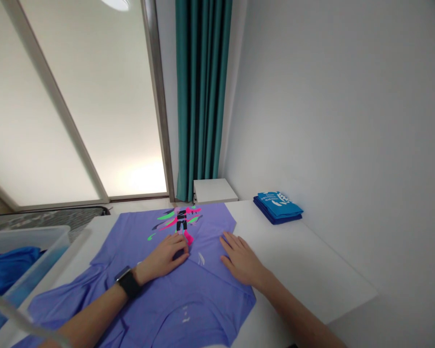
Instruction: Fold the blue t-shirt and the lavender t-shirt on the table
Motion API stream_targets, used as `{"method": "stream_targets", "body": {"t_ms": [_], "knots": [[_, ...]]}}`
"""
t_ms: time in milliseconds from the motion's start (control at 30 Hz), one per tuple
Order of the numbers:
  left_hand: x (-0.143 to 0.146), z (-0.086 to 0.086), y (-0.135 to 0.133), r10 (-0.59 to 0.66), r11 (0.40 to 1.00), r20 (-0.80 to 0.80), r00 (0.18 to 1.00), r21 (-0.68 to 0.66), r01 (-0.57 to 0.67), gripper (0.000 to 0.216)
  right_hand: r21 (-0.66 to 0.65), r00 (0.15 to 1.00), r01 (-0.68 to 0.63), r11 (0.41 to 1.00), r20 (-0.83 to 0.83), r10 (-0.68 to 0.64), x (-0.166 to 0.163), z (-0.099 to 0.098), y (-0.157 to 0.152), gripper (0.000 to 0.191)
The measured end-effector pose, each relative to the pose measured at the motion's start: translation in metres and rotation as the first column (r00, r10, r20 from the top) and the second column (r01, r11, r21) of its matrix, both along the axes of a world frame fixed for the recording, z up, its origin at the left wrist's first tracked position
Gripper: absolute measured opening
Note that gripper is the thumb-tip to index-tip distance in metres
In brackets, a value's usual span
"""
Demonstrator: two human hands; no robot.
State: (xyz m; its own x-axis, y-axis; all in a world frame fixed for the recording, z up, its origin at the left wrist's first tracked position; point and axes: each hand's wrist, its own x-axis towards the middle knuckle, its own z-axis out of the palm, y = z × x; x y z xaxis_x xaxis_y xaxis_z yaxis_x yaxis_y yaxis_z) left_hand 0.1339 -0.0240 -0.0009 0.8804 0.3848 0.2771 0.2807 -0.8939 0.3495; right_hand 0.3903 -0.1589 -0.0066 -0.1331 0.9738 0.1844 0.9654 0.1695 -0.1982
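A lavender T-shirt point(159, 299) with a pink, green and black print lies spread on the white table point(311, 261). My left hand point(165, 258), with a dark smartwatch on its wrist, rests on the middle of the shirt, its fingers curled and pressed onto the cloth near the print. My right hand point(241, 261) lies flat on the shirt just right of it, fingers stretched out and spread. Neither hand lifts the fabric.
A stack of folded blue shirts point(278, 207) sits at the far right of the table by the wall. A clear plastic bin point(25, 270) with blue cloth stands at the left. Behind are a teal curtain point(201, 96) and a small white cabinet point(214, 190).
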Motion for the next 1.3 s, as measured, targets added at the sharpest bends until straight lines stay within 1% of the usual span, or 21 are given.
{"method": "stream_targets", "body": {"t_ms": [100, 133, 200, 300, 433, 500, 600, 767, 867, 933, 1033, 1133, 1200, 1300], "knots": [[0.000, -0.001, 0.000, 0.005, 1.000, 0.001, 1.000, 0.005, -0.005, 0.015, -0.139, 0.999, 0.019, 0.990, 0.028, -0.016, 0.002, -0.004, 0.002, 0.055], [0.000, 0.000, -0.001, 0.006, 1.000, 0.004, 1.000, 0.003, -0.006, 0.015, -0.164, 1.000, 0.018, 0.986, 0.026, -0.014, 0.004, -0.004, 0.002, 0.057], [0.001, 0.002, -0.002, 0.003, 1.000, 0.017, 1.000, -0.010, -0.003, 0.016, -0.171, 1.000, 0.017, 0.985, 0.005, -0.016, 0.010, -0.002, 0.007, 0.055], [0.001, 0.008, -0.003, 0.006, 0.997, 0.059, 0.998, -0.074, -0.002, 0.019, -0.086, 0.997, 0.061, 0.994, -0.047, -0.065, 0.025, 0.005, 0.026, 0.046], [0.004, 0.016, 0.001, 0.116, 0.983, 0.116, 0.986, -0.159, -0.097, 0.021, 0.053, 0.976, 0.192, 0.980, -0.115, -0.185, 0.047, 0.010, 0.064, 0.035], [0.009, 0.018, 0.007, 0.158, 0.979, 0.090, 0.983, -0.142, -0.145, 0.021, 0.076, 0.968, 0.231, 0.970, -0.123, -0.220, 0.053, 0.007, 0.079, 0.031], [0.023, 0.020, 0.023, 0.180, 0.982, 0.036, 0.983, -0.066, -0.178, 0.021, 0.075, 0.957, 0.277, 0.958, -0.110, -0.268, 0.057, -0.003, 0.091, 0.027], [0.064, 0.016, 0.052, 0.245, 0.969, -0.006, 0.969, 0.029, -0.245, 0.024, 0.054, 0.937, 0.342, 0.938, -0.099, -0.336, 0.059, -0.020, 0.091, 0.027], [0.088, 0.008, 0.062, 0.305, 0.950, -0.038, 0.952, 0.078, -0.301, 0.025, 0.054, 0.933, 0.348, 0.936, -0.117, -0.340, 0.061, -0.025, 0.091, 0.025], [0.098, 0.002, 0.064, 0.324, 0.943, -0.053, 0.945, 0.105, -0.317, 0.026, 0.063, 0.935, 0.342, 0.938, -0.126, -0.332, 0.062, -0.027, 0.091, 0.024], [0.105, -0.005, 0.065, 0.329, 0.941, -0.066, 0.942, 0.106, -0.321, 0.023, 0.069, 0.939, 0.334, 0.940, -0.115, -0.325, 0.063, -0.028, 0.093, 0.028], [0.105, -0.009, 0.066, 0.330, 0.943, -0.055, 0.943, 0.066, -0.326, 0.017, 0.058, 0.942, 0.326, 0.943, -0.104, -0.319, 0.065, -0.028, 0.093, 0.031], [0.105, -0.010, 0.067, 0.314, 0.949, -0.029, 0.949, 0.034, -0.313, 0.013, 0.048, 0.947, 0.303, 0.952, -0.125, -0.295, 0.066, -0.028, 0.092, 0.028], [0.104, -0.012, 0.068, 0.259, 0.966, 0.044, 0.965, -0.026, -0.258, 0.009, 0.048, 0.946, 0.288, 0.956, -0.168, -0.277, 0.068, -0.030, 0.090, 0.019]]}}
